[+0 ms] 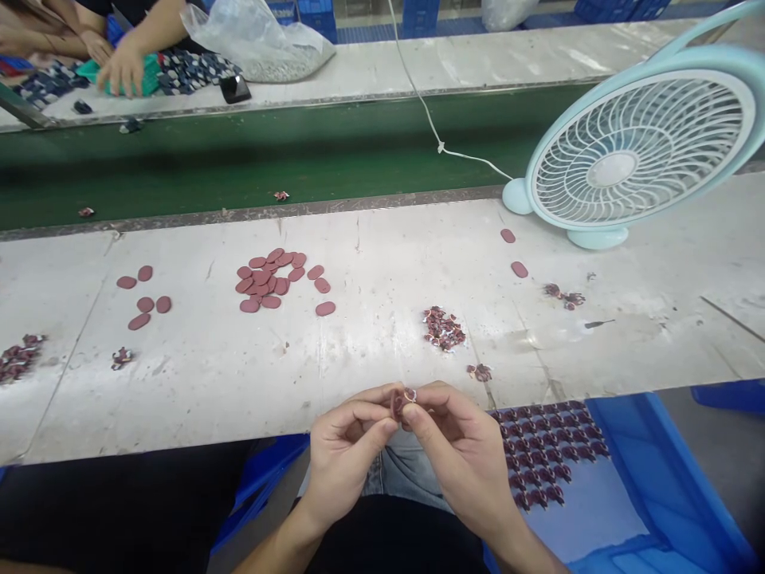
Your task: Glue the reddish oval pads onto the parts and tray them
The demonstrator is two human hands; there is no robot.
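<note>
My left hand (350, 454) and my right hand (460, 454) meet at the table's near edge, thumbs and fingers pinched together. Between them is a small dark-red figurine (409, 396) with white bits, gripped by the right fingertips. The left fingertips press a dark-red oval disc (395, 403), seen nearly edge-on, against it; whether the two are joined I cannot tell. Ahead of my right hand lies a heap of similar small figurines (444, 329), with a few more loose pieces (479, 372) closer in. Farther left is a pile of flat oval discs (263, 279).
A blue crate (687, 486) at lower right holds rows of figurines on discs (547, 446). The light-blue fan (639, 151) stands at the right, its white cord (418, 96) crossing the green conveyor (358, 147). Beyond, a co-worker's hand (123, 68) rests by a plastic bag (263, 48).
</note>
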